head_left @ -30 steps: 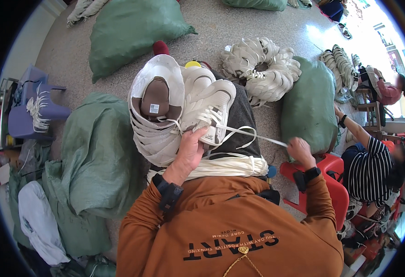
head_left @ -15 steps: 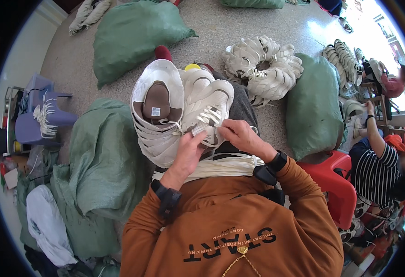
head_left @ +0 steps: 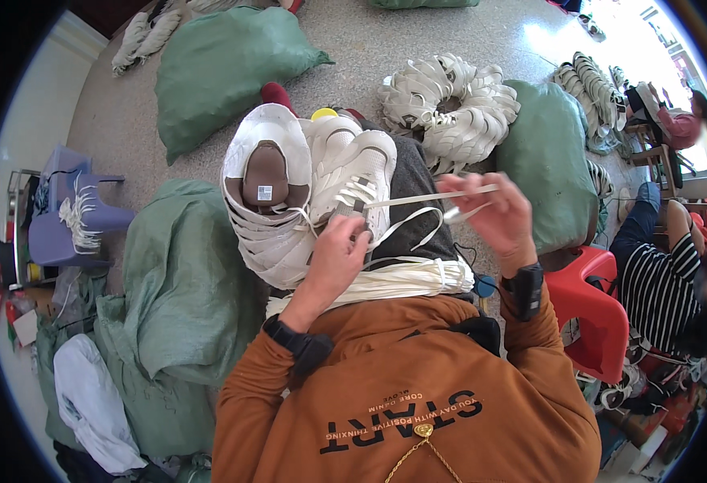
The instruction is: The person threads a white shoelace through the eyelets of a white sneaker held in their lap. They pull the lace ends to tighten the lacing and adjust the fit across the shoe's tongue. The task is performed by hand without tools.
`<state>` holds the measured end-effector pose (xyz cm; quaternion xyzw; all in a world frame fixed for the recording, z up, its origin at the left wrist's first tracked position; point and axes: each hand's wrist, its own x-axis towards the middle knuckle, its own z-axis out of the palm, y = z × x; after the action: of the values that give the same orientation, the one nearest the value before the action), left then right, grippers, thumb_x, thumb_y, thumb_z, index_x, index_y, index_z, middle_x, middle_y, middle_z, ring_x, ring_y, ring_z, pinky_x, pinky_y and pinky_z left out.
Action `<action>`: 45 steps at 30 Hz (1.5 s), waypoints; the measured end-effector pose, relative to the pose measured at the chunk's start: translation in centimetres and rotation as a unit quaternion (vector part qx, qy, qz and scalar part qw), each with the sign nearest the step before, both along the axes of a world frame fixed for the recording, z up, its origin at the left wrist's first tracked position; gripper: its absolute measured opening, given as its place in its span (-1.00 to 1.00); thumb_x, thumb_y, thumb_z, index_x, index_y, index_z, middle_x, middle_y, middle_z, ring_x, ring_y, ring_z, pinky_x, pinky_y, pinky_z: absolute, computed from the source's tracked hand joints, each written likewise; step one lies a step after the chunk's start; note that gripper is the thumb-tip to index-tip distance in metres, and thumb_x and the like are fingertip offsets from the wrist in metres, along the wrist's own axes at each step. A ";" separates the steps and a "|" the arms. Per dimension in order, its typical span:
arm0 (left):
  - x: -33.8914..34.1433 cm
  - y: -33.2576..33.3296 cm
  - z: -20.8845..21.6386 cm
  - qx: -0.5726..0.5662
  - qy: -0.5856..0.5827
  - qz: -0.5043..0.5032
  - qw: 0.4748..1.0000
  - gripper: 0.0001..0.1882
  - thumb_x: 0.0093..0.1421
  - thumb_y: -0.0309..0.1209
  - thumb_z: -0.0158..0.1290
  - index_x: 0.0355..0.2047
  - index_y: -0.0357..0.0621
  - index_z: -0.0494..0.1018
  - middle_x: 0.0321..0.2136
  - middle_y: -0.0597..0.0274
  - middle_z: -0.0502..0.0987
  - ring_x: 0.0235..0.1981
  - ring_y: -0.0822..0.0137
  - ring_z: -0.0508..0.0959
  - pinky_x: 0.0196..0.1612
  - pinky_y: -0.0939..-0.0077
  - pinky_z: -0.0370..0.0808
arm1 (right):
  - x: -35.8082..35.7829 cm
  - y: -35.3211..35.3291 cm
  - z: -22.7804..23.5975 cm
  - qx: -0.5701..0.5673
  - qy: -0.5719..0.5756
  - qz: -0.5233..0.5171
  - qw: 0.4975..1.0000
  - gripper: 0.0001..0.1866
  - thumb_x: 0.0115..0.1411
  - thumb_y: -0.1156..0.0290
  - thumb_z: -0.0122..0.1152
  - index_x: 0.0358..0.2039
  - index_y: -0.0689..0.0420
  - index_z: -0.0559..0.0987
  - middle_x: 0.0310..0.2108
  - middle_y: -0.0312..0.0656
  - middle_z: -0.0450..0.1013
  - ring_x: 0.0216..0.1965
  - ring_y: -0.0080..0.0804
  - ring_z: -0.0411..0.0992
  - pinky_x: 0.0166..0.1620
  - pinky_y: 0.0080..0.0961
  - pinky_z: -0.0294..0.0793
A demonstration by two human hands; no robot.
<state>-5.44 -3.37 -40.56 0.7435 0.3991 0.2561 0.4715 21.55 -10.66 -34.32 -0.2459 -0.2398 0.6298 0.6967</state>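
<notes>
A white shoe upper (head_left: 370,165) with grey-brown trim lies on my lap, a flat white lace threaded part way through its eyelets. At the tongue end, my left hand (head_left: 339,262) has its fingers closed on the upper. My right hand (head_left: 500,216) is raised to the right and pinches the white shoelace (head_left: 426,196), drawn nearly straight from the eyelets. Another length of lace loops loosely below it. Left of the upper stands a nested stack of white shoe uppers (head_left: 266,237), with a brown insole showing inside. A bundle of white laces (head_left: 402,279) lies across my lap.
Green sacks lie at the far left (head_left: 225,72), near left (head_left: 188,282) and right (head_left: 547,165). Beyond my knees is a ring of white uppers (head_left: 450,113). A red stool (head_left: 591,310) stands close on the right, a purple chair (head_left: 80,205) on the left. Co-workers sit at right.
My right hand has moved up and right, away from the upper, pulling a lace out taut. My left hand stays at the tongue end. The view has shifted slightly.
</notes>
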 end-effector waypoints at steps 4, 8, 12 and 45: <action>0.8 0.1 -2.0 0.028 0.022 -0.017 0.999 -0.78 0.28 -0.48 0.13 -0.13 -0.37 0.53 -0.35 0.22 0.55 -0.50 0.58 0.46 -0.43 0.61 0.42 | 6.2 -3.8 -0.2 0.087 0.142 -0.034 0.985 -0.54 0.53 0.16 -0.14 -0.54 0.05 0.41 -0.48 -0.30 0.33 -0.39 -0.47 0.33 0.13 -0.24 0.31; 1.1 0.0 -1.7 -0.022 0.010 -0.008 1.000 -0.79 0.28 -0.49 0.12 -0.12 -0.36 0.54 -0.39 0.25 0.57 -0.52 0.59 0.46 -0.43 0.63 0.42 | 12.5 -9.3 -2.1 -0.014 0.092 -0.132 0.987 -0.60 0.53 0.11 -0.12 -0.35 0.12 0.46 -0.39 -0.28 0.35 -0.51 -0.57 0.21 -0.24 -0.46 0.35; 0.9 -0.2 -3.0 -0.019 -0.018 -0.006 1.000 -0.78 0.31 -0.49 0.09 -0.08 -0.33 0.54 -0.43 0.31 0.58 -0.53 0.60 0.47 -0.45 0.66 0.42 | 13.8 -11.5 -3.3 -0.141 -0.052 -0.265 0.953 -0.72 0.49 0.20 0.00 -0.13 0.18 0.50 -0.34 -0.27 0.42 -0.57 -0.64 0.21 -0.46 -0.66 0.28; 0.8 1.2 -4.3 -0.032 -0.052 -0.025 0.998 -0.77 0.36 -0.53 0.04 0.00 -0.27 0.53 -0.48 0.33 0.57 -0.54 0.59 0.51 -0.47 0.65 0.48 | -7.0 2.8 -6.3 -0.032 -0.685 -0.029 0.727 -0.91 0.15 0.50 0.24 -0.40 0.24 0.54 -0.50 0.05 0.51 -0.43 0.09 0.52 -0.37 -0.22 0.50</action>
<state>-4.63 -2.19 -44.84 0.7232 0.3637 0.2695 0.5216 14.58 -7.87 -40.67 -0.6396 -0.6241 0.2776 0.3526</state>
